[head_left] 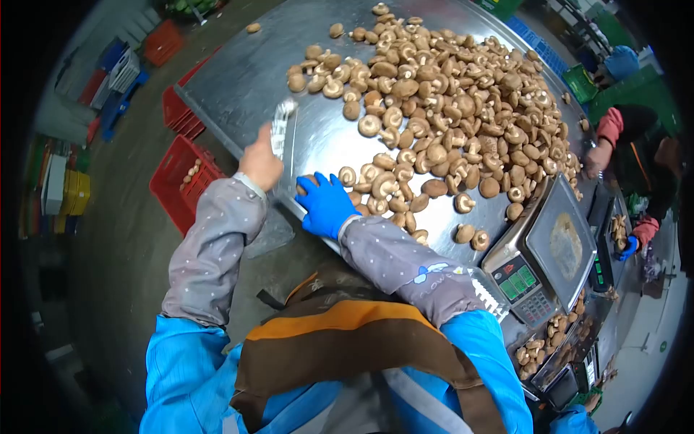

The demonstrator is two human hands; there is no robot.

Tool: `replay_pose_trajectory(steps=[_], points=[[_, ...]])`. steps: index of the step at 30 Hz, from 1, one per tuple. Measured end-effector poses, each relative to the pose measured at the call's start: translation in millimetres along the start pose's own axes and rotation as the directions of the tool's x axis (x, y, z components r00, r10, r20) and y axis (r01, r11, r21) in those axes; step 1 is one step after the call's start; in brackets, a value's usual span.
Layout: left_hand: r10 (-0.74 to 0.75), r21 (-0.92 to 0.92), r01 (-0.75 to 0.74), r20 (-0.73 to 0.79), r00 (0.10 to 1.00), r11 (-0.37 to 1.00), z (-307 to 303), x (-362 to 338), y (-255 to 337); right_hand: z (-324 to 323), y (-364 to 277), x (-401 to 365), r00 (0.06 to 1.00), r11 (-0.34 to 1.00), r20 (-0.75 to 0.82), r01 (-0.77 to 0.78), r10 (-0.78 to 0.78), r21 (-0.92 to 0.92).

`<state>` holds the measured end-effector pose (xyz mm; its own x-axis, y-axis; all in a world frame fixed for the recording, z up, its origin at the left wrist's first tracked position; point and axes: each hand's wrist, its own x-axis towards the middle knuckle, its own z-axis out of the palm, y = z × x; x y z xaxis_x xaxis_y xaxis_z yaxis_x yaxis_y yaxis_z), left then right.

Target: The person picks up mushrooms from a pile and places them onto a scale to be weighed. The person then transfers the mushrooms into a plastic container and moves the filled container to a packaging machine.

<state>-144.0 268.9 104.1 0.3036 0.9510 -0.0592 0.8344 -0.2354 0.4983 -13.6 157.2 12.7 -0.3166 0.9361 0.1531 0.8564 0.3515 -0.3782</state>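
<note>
So, biggest first: one big steel worktop (238,79) fills most of the view. On it there's one sprawling heap of brown mushrooms (448,108), way too many for us to count, easily well over a hundred, thinning out to loose singles on the left and along the near edge.

One co-worker (636,145) stands at the far right side in red sleeves. We see two of their hands: one (596,158) at the worktop's edge and one in a blue glove (627,248) lower down.

Two red crates sit on the floor on the left, the near crate (173,181) with a few mushrooms in it and the far crate (181,116) tucked under the worktop's edge.

One scale (560,242) sits at the right end of the worktop, just beside the heap. It has green display windows and a keypad, but the digits are too small for us to read. The print on our right sleeve is too small too.

Our two hands: the right hand (323,205), in a blue glove, lies on the mushrooms at the near edge with its fingers curved down. We can't tell if it actually grips one. The left hand (260,163) is bare and closed around one pale thing (280,126) held above the near edge of the worktop, too blurred to make out.
</note>
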Motion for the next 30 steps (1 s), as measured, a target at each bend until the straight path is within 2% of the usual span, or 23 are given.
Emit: replay_pose_trajectory(steps=[1, 2, 3, 5, 6, 7, 9, 12, 13, 15, 16, 17, 18, 19, 20, 21, 23, 25, 26, 27, 29, 30], points=[[-0.004, 0.051, 0.001, 0.057, 0.998, 0.999, 22, 14, -18, -1, 5, 2, 0.998, 1.000, 0.066, -0.007, 0.006, 0.006], [-0.042, 0.008, 0.041, 0.162, 0.986, 0.999, 48, 23, -43, -8, 13, 0, 0.994, 1.000, 0.104, -0.015, 0.016, -0.012], [-0.071, -0.033, 0.082, 0.257, 0.964, 0.996, 65, 34, -55, -8, 22, -5, 0.997, 0.998, 0.041, -0.064, 0.065, -0.009], [-0.138, -0.112, 0.190, 0.356, 0.924, 0.975, 65, 32, -39, -36, 41, -22, 0.974, 0.984, 0.169, -0.135, 0.154, -0.119], [-0.165, -0.143, 0.241, 0.404, 0.900, 0.960, 65, 34, -32, -41, 50, -32, 0.967, 0.972, 0.144, -0.192, 0.211, -0.137], [-0.117, -0.216, 0.234, 0.445, 0.888, 0.948, 69, 39, -28, -51, 54, -38, 0.954, 0.956, 0.131, -0.247, 0.268, -0.157], [-0.021, -0.350, 0.234, 0.517, 0.856, 0.907, 74, 45, -23, -61, 62, -53, 0.971, 0.971, -0.083, -0.231, 0.226, -0.054], [-0.030, -0.337, 0.264, 0.566, 0.824, 0.904, 64, 42, -7, -86, 68, -78, 0.919, 0.949, -0.239, -0.294, 0.314, 0.114], [-0.080, -0.303, 0.315, 0.594, 0.800, 0.899, 57, 41, -6, -91, 75, -92, 0.902, 0.946, -0.290, -0.291, 0.321, 0.143], [-0.184, -0.227, 0.418, 0.646, 0.741, 0.880, 33, 38, -4, -106, 76, -121, 0.825, 0.876, -0.306, -0.412, 0.475, 0.250], [-0.299, -0.238, 0.515, 0.589, 0.751, 0.824, 17, 28, 15, -103, 77, -137, 0.784, 0.851, -0.342, -0.435, 0.518, 0.294], [-0.200, -0.226, 0.398, 0.590, 0.783, 0.889, 39, 36, -8, -100, 80, -152, 0.737, 0.826, -0.380, -0.453, 0.558, 0.334], [-0.096, -0.219, 0.272, 0.587, 0.804, 0.937, 77, 51, -50, -102, 80, -167, 0.759, 0.828, -0.330, -0.503, 0.561, 0.249], [0.004, -0.208, 0.147, 0.590, 0.807, 0.967, 76, 48, -42, -98, 75, -179, 0.718, 0.768, -0.280, -0.568, 0.638, 0.296], [-0.092, -0.172, 0.271, 0.666, 0.741, 0.947, 80, 40, -29, -92, 71, -190, 0.669, 0.702, -0.228, -0.627, 0.707, 0.338], [-0.221, -0.154, 0.488, 0.748, 0.626, 0.859, 80, 33, -8, -87, 67, -197, 0.617, 0.633, -0.178, -0.678, 0.766, 0.374], [-0.282, -0.208, 0.686, 0.800, 0.529, 0.697, 92, 18, 20, -74, 57, -202, 0.588, 0.542, -0.092, -0.660, 0.804, 0.520], [-0.237, -0.256, 0.694, 0.814, 0.530, 0.673, 114, 0, 47, -54, 50, -198, 0.577, 0.428, -0.034, -0.565, 0.816, 0.706], [-0.222, -0.304, 0.732, 0.821, 0.526, 0.609, 124, -3, 62, -55, 50, -193, 0.605, 0.503, -0.038, -0.623, 0.795, 0.600], [-0.207, -0.349, 0.767, 0.828, 0.522, 0.538, 134, -6, 77, -50, 53, -193, 0.618, 0.544, -0.086, -0.608, 0.782, 0.578], [-0.046, -0.458, 0.773, 0.847, 0.529, 0.438, 152, -14, 101, -36, 66, -194, 0.642, 0.626, -0.183, -0.576, 0.744, 0.525], [0.116, -0.537, 0.790, 0.841, 0.529, 0.296, 193, -15, 94, -37, 70, -191, 0.664, 0.678, -0.289, -0.452, 0.690, 0.579]])
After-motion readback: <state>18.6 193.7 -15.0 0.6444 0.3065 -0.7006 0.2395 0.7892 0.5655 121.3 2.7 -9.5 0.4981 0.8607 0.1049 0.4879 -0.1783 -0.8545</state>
